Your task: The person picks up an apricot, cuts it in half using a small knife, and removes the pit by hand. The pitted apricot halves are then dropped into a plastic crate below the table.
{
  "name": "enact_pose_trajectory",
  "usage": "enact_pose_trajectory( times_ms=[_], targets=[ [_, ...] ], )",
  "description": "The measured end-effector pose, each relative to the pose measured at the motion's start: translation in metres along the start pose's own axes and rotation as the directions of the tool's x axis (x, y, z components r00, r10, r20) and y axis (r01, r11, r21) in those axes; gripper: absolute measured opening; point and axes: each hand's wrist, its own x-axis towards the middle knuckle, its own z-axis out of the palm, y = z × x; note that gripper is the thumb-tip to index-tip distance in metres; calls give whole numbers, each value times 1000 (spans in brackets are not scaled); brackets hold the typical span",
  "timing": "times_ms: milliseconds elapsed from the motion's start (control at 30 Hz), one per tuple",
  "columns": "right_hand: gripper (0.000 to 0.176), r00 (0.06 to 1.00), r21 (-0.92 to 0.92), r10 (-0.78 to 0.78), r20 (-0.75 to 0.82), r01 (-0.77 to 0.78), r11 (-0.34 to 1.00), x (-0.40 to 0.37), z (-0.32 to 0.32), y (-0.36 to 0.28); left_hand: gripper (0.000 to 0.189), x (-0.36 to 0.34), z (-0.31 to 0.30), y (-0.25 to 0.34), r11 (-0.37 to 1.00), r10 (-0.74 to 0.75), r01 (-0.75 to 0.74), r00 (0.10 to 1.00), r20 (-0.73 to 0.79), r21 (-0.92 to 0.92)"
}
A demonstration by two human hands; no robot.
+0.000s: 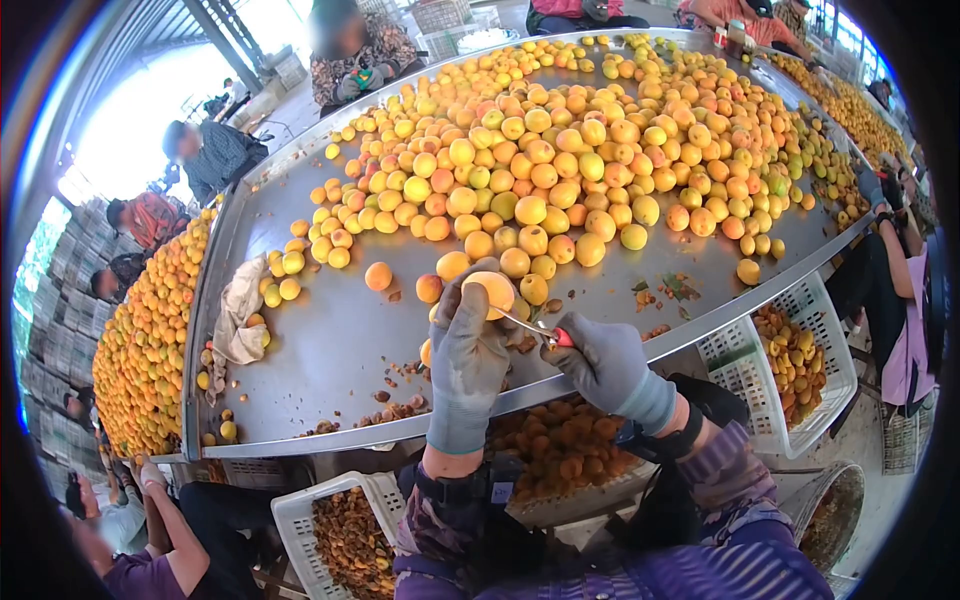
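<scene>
My left hand, in a grey glove, is closed around an apricot held up over the near edge of the metal table. A paler, smooth face of the fruit is turned up. My right hand, gloved too, grips the red handle of a tool with a thin metal shaft. The shaft reaches left to the apricot's lower side, where its tip is hidden. Beyond my hands lies a large heap of apricots, with a few loose ones close by.
The metal table carries scattered pits and scraps, plus a crumpled cloth at left. White crates of fruit stand below its front edge, near a bucket. A person works across the table; others sit around.
</scene>
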Motion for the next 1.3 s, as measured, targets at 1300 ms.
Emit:
enact_pose_trajectory(
  times_ms=[1300],
  targets=[
    [24, 877, 364, 163, -452, 15, 931, 21, 29, -18, 39, -29, 7, -45, 657, 351, -483, 876, 332, 579]
  ],
)
